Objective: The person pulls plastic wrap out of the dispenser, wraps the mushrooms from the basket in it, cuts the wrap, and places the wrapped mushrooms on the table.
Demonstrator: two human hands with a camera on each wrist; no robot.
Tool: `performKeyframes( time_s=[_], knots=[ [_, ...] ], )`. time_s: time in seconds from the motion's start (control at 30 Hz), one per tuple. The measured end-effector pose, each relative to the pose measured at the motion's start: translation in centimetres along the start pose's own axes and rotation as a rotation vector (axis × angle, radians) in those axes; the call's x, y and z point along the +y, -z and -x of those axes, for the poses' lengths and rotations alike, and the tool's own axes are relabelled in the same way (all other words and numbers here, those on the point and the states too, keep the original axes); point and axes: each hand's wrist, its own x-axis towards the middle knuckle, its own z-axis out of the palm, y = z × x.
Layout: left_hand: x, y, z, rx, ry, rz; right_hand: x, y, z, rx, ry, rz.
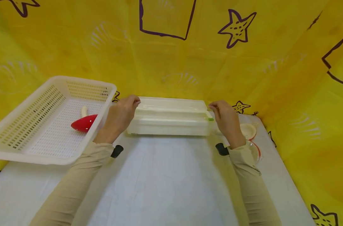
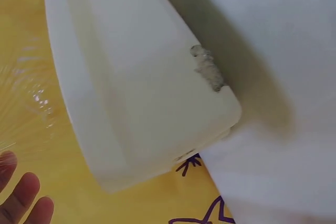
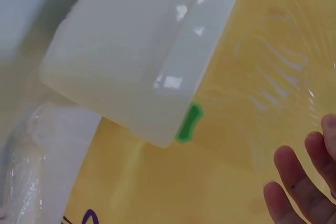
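Observation:
A long white cling film dispenser point(image 1: 168, 125) sits at the back of the table, its lid point(image 1: 171, 105) tilted back and a green tab point(image 1: 210, 119) at its right end. My left hand point(image 1: 122, 113) is raised beside its left end, thumb and fingertips together. Beyond the right end my right hand point(image 1: 225, 119) is held likewise. Clear, shiny cling film point(image 2: 39, 98) fans out in creases from the left fingertips in the left wrist view. The right wrist view has wrinkled film point(image 3: 278, 77) near the right fingers. In the head view the film barely shows.
A white slotted basket point(image 1: 50, 158) stands at left, containing a red, white-dotted mushroom shape point(image 1: 84, 124) with a cream stem. Behind my right wrist are two red-rimmed bowls, one farther back point(image 1: 248, 131) and a wrapped one nearer point(image 1: 254, 151). Yellow sheeting point(image 1: 171, 62) hangs behind the white table point(image 1: 166, 182).

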Motion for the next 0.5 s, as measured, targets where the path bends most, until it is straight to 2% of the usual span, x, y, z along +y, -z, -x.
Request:
performKeyframes(
  time_s=[0.23,0.5],
  knots=[
    [0.3,0.8,-0.8,-0.005,0.0,0.028,-0.1,0.6,-0.5,0.004,0.0,-0.001],
    [0.6,1.6,-1.5,-0.05,0.036,0.065,-0.2,1.2,-1.0,0.005,-0.015,-0.034]
  ],
)
